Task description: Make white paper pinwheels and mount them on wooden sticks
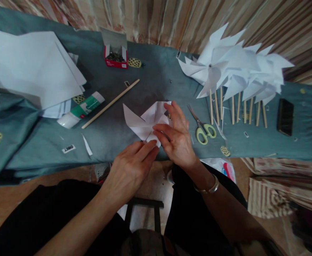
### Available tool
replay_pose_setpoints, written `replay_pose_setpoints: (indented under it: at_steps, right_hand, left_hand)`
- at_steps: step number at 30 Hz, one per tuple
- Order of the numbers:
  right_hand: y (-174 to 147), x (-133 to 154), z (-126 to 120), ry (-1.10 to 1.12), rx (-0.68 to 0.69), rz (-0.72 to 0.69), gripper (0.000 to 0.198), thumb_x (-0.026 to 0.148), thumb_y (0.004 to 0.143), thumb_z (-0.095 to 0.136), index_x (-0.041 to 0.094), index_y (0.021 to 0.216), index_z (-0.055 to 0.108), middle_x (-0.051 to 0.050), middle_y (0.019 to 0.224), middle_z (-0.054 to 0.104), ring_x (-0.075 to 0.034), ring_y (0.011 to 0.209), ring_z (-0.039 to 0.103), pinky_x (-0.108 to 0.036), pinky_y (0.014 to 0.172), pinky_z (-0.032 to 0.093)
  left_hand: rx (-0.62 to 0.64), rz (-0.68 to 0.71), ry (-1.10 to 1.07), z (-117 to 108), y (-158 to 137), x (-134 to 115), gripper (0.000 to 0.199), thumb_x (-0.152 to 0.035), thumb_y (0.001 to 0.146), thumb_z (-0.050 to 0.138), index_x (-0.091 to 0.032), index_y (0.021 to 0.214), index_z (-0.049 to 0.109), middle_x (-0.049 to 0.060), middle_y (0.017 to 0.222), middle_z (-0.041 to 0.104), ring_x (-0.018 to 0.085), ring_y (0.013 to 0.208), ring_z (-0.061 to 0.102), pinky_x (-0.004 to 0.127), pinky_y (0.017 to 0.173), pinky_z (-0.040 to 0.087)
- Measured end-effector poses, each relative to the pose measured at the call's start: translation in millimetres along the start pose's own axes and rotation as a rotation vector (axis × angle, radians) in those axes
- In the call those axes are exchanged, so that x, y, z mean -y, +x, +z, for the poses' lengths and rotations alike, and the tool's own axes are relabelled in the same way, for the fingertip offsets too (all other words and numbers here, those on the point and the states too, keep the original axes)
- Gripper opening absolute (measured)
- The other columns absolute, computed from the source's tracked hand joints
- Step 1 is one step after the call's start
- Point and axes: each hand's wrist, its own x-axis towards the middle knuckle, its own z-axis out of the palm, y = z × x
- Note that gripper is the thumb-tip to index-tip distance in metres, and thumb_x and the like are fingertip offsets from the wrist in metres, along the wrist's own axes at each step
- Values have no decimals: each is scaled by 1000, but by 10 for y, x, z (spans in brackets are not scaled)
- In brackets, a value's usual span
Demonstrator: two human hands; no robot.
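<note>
Between my two hands is a white paper pinwheel [147, 125], near the table's front edge, with one pointed blade sticking out to the left. My left hand [134, 161] pinches its lower edge, fingers pressed together. From the right, my right hand [177, 137] has its thumb and a finger on the folded paper near the middle, with another finger on the upper right blade. Its fingers hide part of the folds. A bare wooden stick [110, 104] lies to the left of the pinwheel. Scissors with green handles [201, 128] rest just right of my right hand.
Finished pinwheels on sticks [236, 71] lie in a row at the back right. An open red box of small metal pins [115, 57] stands at the back. Left are a glue stick [82, 109] and white paper sheets [30, 67]. A dark phone [285, 117] lies far right.
</note>
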Motion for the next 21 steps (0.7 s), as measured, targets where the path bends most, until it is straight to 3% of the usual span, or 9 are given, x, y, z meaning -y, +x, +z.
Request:
replay_pose_setpoints:
  at_steps: [8,13,17,21]
  right_hand:
    - [-10,42,-10,-56,52,33,19,24,94,50,25,97,69,-2,151,39,-31,145,28,-57,112,33]
    - [-21,50,-1,-130,14,-38,20,23,95,47,26,93,67,-1,146,46,-28,143,33,-55,111,35]
    - [-60,68,16,-193,68,-62,20,25,95,45,24,99,65,-8,147,44,-29,146,26,-52,111,35]
    - [-117,90,54,-234,76,-44,25,26,98,39,26,111,60,-8,148,45,-26,148,23,-50,112,34]
  left_hand:
    - [51,-8,16,-14,13,-5,24,-17,97,43,-9,108,64,11,111,69,21,87,63,36,74,59]
    - [58,-13,8,-9,14,-8,23,-16,96,44,-8,106,64,11,106,69,22,86,62,36,73,59]
    - [63,-6,24,-11,20,-3,23,-15,95,45,-9,106,64,11,105,69,22,87,62,35,74,58]
    - [64,-4,32,-9,25,-7,22,-14,94,47,-8,106,65,11,104,70,22,86,62,35,73,58]
